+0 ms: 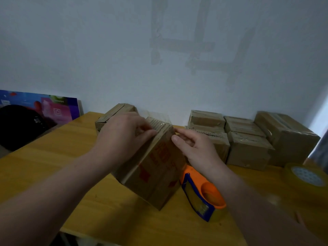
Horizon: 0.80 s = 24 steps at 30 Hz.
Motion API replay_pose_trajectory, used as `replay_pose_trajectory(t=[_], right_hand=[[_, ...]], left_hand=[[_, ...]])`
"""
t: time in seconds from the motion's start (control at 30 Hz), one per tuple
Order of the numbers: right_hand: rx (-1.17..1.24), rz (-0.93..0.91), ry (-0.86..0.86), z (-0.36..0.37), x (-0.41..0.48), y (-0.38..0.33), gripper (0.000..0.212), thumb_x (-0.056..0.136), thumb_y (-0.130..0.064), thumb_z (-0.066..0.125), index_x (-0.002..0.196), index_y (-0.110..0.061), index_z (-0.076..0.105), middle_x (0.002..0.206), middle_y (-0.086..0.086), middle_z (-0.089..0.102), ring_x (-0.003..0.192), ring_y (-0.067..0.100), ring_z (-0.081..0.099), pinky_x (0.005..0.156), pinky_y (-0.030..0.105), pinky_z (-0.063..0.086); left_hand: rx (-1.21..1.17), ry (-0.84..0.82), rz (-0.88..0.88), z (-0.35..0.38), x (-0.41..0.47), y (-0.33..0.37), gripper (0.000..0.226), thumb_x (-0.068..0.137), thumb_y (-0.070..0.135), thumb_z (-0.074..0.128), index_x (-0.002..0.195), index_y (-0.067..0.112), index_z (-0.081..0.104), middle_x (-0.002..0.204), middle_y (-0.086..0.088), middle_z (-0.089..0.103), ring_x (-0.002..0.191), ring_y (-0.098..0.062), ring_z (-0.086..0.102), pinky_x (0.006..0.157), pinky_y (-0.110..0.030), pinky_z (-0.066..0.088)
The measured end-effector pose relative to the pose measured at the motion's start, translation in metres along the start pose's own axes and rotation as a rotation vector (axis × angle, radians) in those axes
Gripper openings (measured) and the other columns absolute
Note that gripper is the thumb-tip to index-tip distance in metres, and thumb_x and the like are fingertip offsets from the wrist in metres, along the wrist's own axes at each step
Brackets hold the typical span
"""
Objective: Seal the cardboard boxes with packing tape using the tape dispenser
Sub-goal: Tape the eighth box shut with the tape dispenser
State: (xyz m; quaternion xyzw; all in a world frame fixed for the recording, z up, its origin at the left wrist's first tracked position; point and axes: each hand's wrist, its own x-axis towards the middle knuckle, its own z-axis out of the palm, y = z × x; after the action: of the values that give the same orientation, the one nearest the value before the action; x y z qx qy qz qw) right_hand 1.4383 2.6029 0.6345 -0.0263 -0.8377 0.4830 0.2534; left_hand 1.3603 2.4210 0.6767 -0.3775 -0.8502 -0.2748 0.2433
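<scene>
Cardboard box (152, 167), head view: it sits mid-table (53, 166), between my two hands and right in front of me.

Hands are apart, one on each side of the box's upper end. My left hand (122, 132) has its fingers curled over the top edge and grips it. My right hand (197, 148) has its thumb tip and forefinger at the right-hand top corner. Can't tell if it pinches a tape end or just presses.

Tape dispenser (200, 194) lies unheld on the table, just beside the box's right side and under my right wrist.

Progress, my read:
- There is a glossy sheen on the upper end, so tape is likely on there. I'm probably rubbing it down, not laying a strip.
- The other seams on this box are hidden, so their status is unknown.
- The group of boxes (248, 139) against the wall on the right looks closed, with some sheen on top. Probably done.
- One more box (113, 114) sits behind my left hand and its top seam shows as a dark gap. It may still need tape.
- A spare tape roll (308, 176) is at far right.

Orientation: the long axis runs from the near corner on the table up and away toward the wall, leaning slightly left. The end with the corrugated flap edges points up and away from me. The red-printed face is turned toward me and to the right. It looks propped on end rather than flat, but the wide lens makes that uncertain.
</scene>
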Motion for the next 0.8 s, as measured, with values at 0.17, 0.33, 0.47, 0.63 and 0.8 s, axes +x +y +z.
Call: replay_pose_trajectory(t=[0.17, 0.33, 0.47, 0.63, 0.8], right_hand=[[-0.024, 0.04, 0.018, 0.006, 0.001, -0.001, 0.045, 0.09, -0.041, 0.059, 0.13, -0.021, 0.058, 0.117, -0.004, 0.065, 0.105, 0.009, 0.061, 0.085, 0.035, 0.056], [-0.019, 0.001, 0.001, 0.01, 0.003, -0.011, 0.039, 0.087, -0.038, 0.064, 0.123, -0.022, 0.062, 0.083, -0.016, 0.06, 0.07, -0.011, 0.06, 0.06, 0.01, 0.048], [0.056, 0.032, -0.082, 0.008, 0.002, -0.016, 0.031, 0.086, -0.04, 0.061, 0.113, -0.028, 0.068, 0.088, -0.016, 0.068, 0.083, -0.01, 0.062, 0.069, 0.015, 0.053], [0.136, 0.202, -0.212, 0.009, -0.002, -0.014, 0.021, 0.089, -0.044, 0.057, 0.105, -0.036, 0.068, 0.098, -0.014, 0.072, 0.1, -0.001, 0.063, 0.091, 0.036, 0.054], [0.143, 0.343, -0.174, 0.012, 0.0, -0.018, 0.017, 0.093, -0.041, 0.057, 0.097, -0.03, 0.07, 0.089, -0.01, 0.071, 0.094, 0.005, 0.063, 0.094, 0.037, 0.052]], left_hand=[[-0.148, -0.189, 0.051, -0.004, -0.013, -0.004, 0.072, 0.064, 0.069, 0.056, 0.127, 0.035, 0.054, 0.12, 0.026, 0.043, 0.11, 0.003, 0.035, 0.088, -0.024, 0.033], [-0.089, -0.162, 0.139, -0.013, -0.007, -0.009, 0.065, 0.065, 0.063, 0.054, 0.123, 0.034, 0.059, 0.111, 0.034, 0.043, 0.104, 0.007, 0.036, 0.085, -0.014, 0.03], [-0.019, -0.274, 0.202, -0.024, -0.001, -0.008, 0.046, 0.078, 0.045, 0.066, 0.123, 0.034, 0.059, 0.114, 0.029, 0.046, 0.107, 0.007, 0.037, 0.083, -0.006, 0.028], [-0.021, -0.381, 0.25, -0.018, -0.003, -0.007, 0.041, 0.081, 0.036, 0.067, 0.121, 0.032, 0.061, 0.112, 0.031, 0.046, 0.102, 0.014, 0.041, 0.079, 0.003, 0.026], [-0.064, -0.388, 0.255, -0.01, 0.0, -0.008, 0.04, 0.081, 0.035, 0.069, 0.12, 0.03, 0.063, 0.117, 0.025, 0.058, 0.103, 0.017, 0.042, 0.076, 0.007, 0.032]])
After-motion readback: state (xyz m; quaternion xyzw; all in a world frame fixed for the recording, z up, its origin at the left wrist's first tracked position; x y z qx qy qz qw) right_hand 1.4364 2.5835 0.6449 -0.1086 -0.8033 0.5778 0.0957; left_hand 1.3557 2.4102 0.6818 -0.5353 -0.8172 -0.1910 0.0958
